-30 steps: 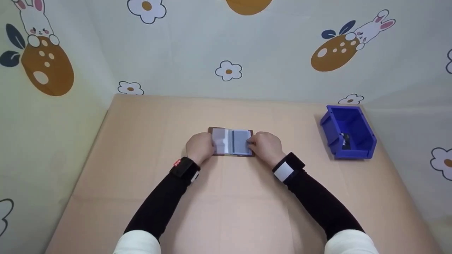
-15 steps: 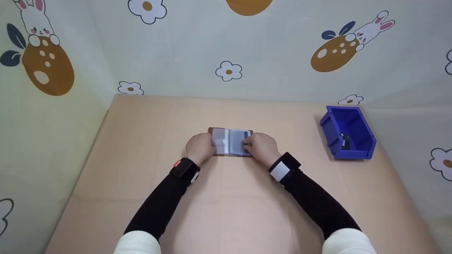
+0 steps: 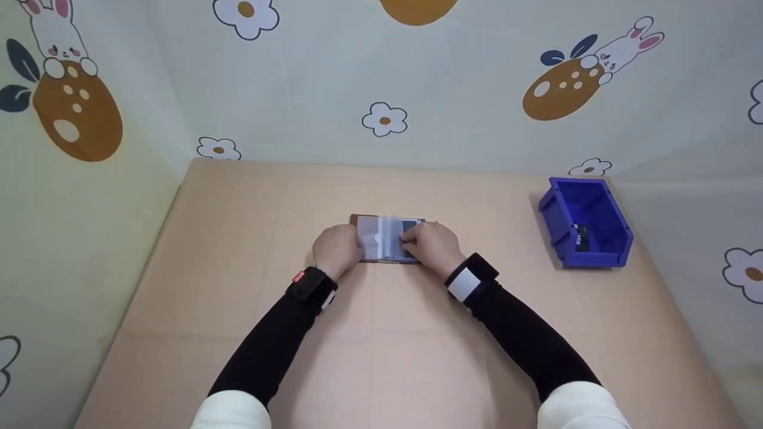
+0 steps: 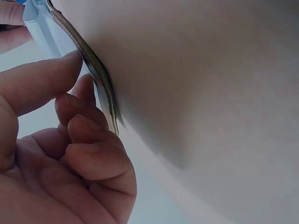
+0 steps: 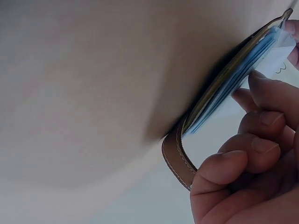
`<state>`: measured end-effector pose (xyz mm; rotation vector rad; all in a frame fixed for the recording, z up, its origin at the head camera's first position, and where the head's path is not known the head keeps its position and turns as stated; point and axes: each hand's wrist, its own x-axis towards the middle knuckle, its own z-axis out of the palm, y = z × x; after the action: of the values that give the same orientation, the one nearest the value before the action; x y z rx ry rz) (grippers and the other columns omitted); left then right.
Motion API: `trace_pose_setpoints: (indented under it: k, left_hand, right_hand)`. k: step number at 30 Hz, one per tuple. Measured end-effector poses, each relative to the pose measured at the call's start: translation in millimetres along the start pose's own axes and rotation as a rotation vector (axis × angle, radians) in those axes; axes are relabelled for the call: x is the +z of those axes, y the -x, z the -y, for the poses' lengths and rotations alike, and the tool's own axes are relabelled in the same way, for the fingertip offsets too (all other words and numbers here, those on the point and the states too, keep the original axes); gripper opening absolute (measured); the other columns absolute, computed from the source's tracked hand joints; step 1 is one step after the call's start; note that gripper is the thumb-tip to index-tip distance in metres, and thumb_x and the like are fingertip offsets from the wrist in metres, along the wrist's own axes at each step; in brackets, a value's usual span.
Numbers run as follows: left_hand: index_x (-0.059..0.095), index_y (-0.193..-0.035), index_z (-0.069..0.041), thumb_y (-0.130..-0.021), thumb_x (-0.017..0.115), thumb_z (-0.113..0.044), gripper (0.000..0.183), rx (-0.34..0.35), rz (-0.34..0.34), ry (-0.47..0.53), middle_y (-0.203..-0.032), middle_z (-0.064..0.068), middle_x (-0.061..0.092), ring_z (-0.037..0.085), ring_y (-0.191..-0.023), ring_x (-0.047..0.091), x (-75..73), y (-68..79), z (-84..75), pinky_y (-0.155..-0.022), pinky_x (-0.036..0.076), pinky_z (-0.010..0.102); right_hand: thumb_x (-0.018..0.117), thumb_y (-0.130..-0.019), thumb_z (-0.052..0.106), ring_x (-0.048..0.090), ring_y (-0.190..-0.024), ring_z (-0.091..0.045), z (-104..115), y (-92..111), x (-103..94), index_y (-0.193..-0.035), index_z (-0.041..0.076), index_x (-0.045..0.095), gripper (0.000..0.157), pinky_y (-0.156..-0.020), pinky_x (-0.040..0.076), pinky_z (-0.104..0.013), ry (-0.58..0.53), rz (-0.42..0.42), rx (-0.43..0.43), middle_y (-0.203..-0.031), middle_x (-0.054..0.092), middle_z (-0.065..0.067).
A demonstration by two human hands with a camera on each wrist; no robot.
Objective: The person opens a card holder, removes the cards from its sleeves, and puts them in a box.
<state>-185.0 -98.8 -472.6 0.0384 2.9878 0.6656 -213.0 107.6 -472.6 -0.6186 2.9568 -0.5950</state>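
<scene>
A brown card holder [image 3: 368, 237] lies spread flat on the table, its clear plastic sleeves showing. My left hand [image 3: 336, 249] pinches the left cover between thumb and fingers; the cover's stitched edge [image 4: 96, 67] shows in the left wrist view. On the other side, my right hand [image 3: 437, 245] pinches a clear sleeve [image 3: 391, 236] lifted off the right-hand stack, with a dark card partly visible beneath. From the right wrist, the bluish sleeve stack [image 5: 229, 77] and a brown strap [image 5: 175, 156] at the cover's edge are in view.
A blue plastic bin [image 3: 587, 223] stands at the table's back right, with a small black item [image 3: 582, 238] inside. The beige tabletop [image 3: 256, 196] meets a patterned wall cloth [image 3: 310, 89] at the back and sides.
My right hand has moved left, drawing a clear sleeve toward the card holder's spine and uncovering more of the dark card. My left hand has stayed on the left cover.
</scene>
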Motion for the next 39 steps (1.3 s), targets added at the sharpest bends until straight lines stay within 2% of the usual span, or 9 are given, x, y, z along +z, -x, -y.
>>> trace_pose_setpoints:
  k: [8,14,19,24,30,39]
  left_hand:
    - [0.053,-0.06,-0.012,-0.082,0.069,-0.009,0.027,-0.017,0.016,-0.011,-0.072,0.005,0.06,0.022,-0.065,0.053,-1.0,1.2,-1.5,-0.055,0.046,0.039]
    - [0.054,-0.06,-0.011,-0.081,0.068,-0.007,0.026,0.018,-0.01,-0.016,-0.071,0.007,0.061,0.024,-0.065,0.056,-1.3,3.7,-3.0,-0.054,0.047,0.041]
    - [0.056,-0.061,-0.008,-0.082,0.064,-0.003,0.024,0.091,-0.098,-0.036,-0.068,0.007,0.061,0.026,-0.065,0.06,0.4,7.3,-8.4,-0.052,0.048,0.042]
    - [0.065,-0.07,-0.005,-0.083,0.066,-0.004,0.013,0.219,-0.201,-0.066,-0.074,0.009,0.064,0.029,-0.072,0.062,2.9,12.0,-17.5,-0.056,0.051,0.043]
    - [0.067,-0.079,-0.004,-0.083,0.075,-0.012,0.012,0.35,-0.209,-0.126,-0.08,0.01,0.065,0.029,-0.08,0.062,8.5,16.0,-26.5,-0.063,0.052,0.043]
    - [0.067,-0.086,-0.001,-0.082,0.075,-0.01,0.012,0.408,-0.24,-0.228,-0.079,0.012,0.063,0.028,-0.077,0.062,18.7,16.3,-31.0,-0.061,0.053,0.042]
  right_hand:
    - [0.077,-0.086,0.016,0.068,-0.099,-0.024,2,-1,0.8,-0.106,0.014,0.078,0.02,-0.083,0.053,-0.041,-0.015,0.004,0.001,-0.106,0.073,-0.004]
    - [0.078,-0.086,0.018,0.068,-0.098,-0.023,0,-2,2.4,-0.106,0.015,0.078,0.02,-0.082,0.053,-0.041,-0.025,0.003,0.009,-0.104,0.074,-0.003]
    - [0.078,-0.086,0.019,0.068,-0.097,-0.024,-1,-2,2.5,-0.105,0.015,0.078,0.02,-0.081,0.053,-0.041,-0.028,0.005,0.011,-0.104,0.074,-0.004]
    - [0.078,-0.085,0.018,0.069,-0.095,-0.024,0,-2,1.5,-0.105,0.015,0.078,0.02,-0.08,0.053,-0.041,-0.035,-0.002,0.003,-0.102,0.074,-0.004]
    - [0.078,-0.085,0.018,0.069,-0.095,-0.023,-1,-2,2.6,-0.105,0.015,0.078,0.019,-0.081,0.052,-0.041,-0.046,-0.005,0.007,-0.102,0.074,-0.003]
    - [0.077,-0.087,0.017,0.068,-0.096,-0.02,0,-3,1.5,-0.105,0.016,0.079,0.018,-0.083,0.052,-0.04,-0.046,0.016,0.024,-0.103,0.074,-0.001]
